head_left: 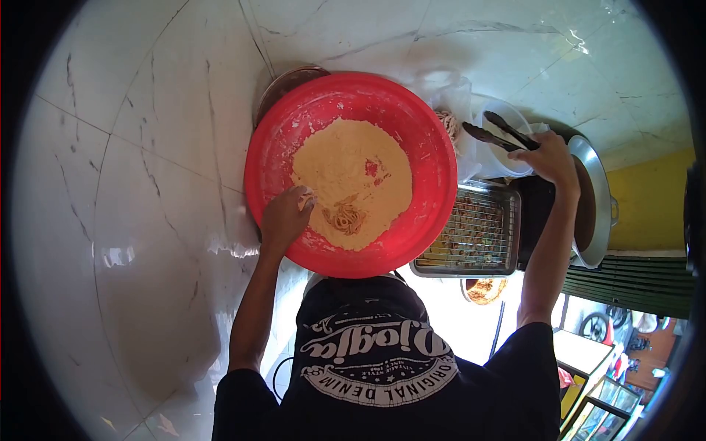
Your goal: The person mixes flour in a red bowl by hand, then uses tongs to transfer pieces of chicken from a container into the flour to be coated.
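A large red basin (265, 162) holds pale yellow flour (338, 154), with a small clump of noodle-like strands (344, 218) on it near the lower side. My left hand (289, 214) is over the basin's left side, its fingers closed together near the flour's edge; whatever they may hold is too small to name. My right hand (548, 160) grips black tongs (500, 132) to the right of the basin. The tips of the tongs are apart, above a white translucent container (518, 114). Beside that container, more strands (447, 126) show in a plastic bag.
A metal tray with a wire rack (478, 228) lies right of the basin. Farther right is a large metal wok (599, 198). A round metal rim (283, 84) shows behind the basin. A small bowl (484, 291) sits below the tray. Glass cases (603, 411) stand at the lower right.
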{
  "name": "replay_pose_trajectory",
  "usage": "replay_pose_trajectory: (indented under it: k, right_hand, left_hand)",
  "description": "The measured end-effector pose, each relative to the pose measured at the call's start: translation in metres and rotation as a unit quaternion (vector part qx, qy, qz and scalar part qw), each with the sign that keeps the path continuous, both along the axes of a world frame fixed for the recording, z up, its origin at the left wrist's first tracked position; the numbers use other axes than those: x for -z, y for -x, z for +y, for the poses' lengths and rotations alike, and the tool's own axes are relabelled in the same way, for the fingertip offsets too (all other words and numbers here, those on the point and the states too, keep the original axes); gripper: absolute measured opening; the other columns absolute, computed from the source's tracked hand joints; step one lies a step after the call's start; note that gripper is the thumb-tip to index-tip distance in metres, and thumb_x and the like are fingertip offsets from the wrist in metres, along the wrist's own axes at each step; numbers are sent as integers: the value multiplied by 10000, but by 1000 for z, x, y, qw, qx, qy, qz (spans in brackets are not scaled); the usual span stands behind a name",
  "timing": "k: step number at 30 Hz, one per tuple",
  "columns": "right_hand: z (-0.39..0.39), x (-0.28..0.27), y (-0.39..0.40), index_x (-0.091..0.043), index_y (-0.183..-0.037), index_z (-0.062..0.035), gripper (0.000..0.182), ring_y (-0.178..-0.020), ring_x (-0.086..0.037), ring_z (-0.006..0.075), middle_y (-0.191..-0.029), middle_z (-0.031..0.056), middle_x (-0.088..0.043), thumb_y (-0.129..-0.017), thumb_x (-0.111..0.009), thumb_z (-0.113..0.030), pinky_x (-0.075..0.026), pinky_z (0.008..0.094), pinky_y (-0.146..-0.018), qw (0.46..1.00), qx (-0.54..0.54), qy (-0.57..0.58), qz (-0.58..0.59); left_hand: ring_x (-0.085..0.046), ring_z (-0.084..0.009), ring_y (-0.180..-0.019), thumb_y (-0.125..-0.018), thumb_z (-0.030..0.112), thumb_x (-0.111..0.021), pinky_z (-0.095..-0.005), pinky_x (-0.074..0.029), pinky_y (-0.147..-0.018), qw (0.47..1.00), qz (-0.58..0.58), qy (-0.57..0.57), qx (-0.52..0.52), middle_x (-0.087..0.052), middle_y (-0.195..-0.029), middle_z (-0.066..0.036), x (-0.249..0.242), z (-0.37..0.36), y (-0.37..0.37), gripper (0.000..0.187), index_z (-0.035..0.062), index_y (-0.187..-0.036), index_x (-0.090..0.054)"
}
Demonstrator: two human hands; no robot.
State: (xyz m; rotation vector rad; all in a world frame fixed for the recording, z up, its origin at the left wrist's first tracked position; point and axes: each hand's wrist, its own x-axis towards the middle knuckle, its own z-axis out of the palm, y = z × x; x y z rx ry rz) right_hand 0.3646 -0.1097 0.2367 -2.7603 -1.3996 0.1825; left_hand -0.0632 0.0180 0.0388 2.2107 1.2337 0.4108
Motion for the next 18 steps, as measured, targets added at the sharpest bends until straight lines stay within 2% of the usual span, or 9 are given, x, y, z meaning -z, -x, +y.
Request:
replay_pose_trajectory:
  k: [2, 4, 5, 6, 8, 9, 13, 18]
  right_hand:
    - [-5, -10, -13, -704, -915, 17, 456, -683, -661, 276, -719, 171, -659, -593, -815, -286, -507, 379, -700, 999, 37, 20, -14]
    - [-11, -18, -19, -699, -959, 22, 589, -868, -667, 311, -923, 194, -681, -497, -851, -310, -516, 373, -776, 995, 77, 62, -13]
    - [-11, -17, -25, -683, -1019, 17, 651, -982, -644, 321, -1028, 199, -659, -465, -867, -269, -516, 366, -820, 993, 103, 65, -6]
    - [-7, -18, -23, -683, -1019, 17, 651, -982, -644, 321, -1028, 199, -659, -465, -867, -269, -516, 366, -820, 993, 100, 65, -7]
    - [1, -20, -16, -663, -1047, 10, 664, -1019, -631, 340, -1090, 197, -638, -477, -868, -262, -516, 370, -851, 980, 60, 189, -15]
    - [4, -2, -22, -659, -1027, -6, 626, -1040, -621, 342, -1121, 189, -631, -499, -865, -273, -515, 385, -873, 974, 77, 201, -65]
    - [19, 46, -11, -658, -1013, -5, 622, -1038, -622, 345, -1108, 196, -636, -514, -875, -305, -518, 417, -869, 983, 15, 160, -91]
    - [38, 96, -12, -666, -986, 5, 606, -1008, -633, 351, -1046, 200, -657, -539, -883, -344, -524, 424, -850, 988, 3, 142, -65]
  left_hand:
    - [-620, -344, -939, -865, 248, -610, -426, -488, -817, 1000, 7, 1, -3, -650, -1014, -170, 0, 0, 0, 283, 21, -1032, -635]
    - [-622, -343, -937, -864, 245, -611, -425, -489, -817, 1000, 2, 0, -5, -652, -1011, -169, 0, 0, 1, 279, 22, -1030, -637]
    - [-623, -342, -936, -864, 243, -612, -424, -489, -816, 1000, -5, -2, -7, -653, -1008, -168, 0, 0, 0, 276, 23, -1027, -639]
    - [-623, -342, -936, -864, 243, -612, -424, -489, -816, 1000, -6, -2, -9, -653, -1008, -168, 1, 0, 1, 276, 23, -1027, -639]
    - [-625, -338, -940, -864, 240, -613, -419, -489, -820, 1000, -9, 4, -15, -656, -1012, -164, 0, 0, 0, 272, 24, -1026, -644]
    - [-625, -338, -940, -864, 240, -613, -419, -489, -820, 1000, -10, 3, -13, -656, -1012, -164, 0, 1, -1, 272, 24, -1026, -644]
    - [-626, -334, -943, -866, 239, -609, -416, -487, -827, 1000, -12, 5, -7, -658, -1015, -162, -2, 0, -1, 272, 25, -1031, -645]
    - [-624, -334, -943, -868, 237, -603, -418, -486, -827, 1000, -5, 3, -13, -656, -1011, -166, -2, 1, -1, 269, 25, -1028, -645]
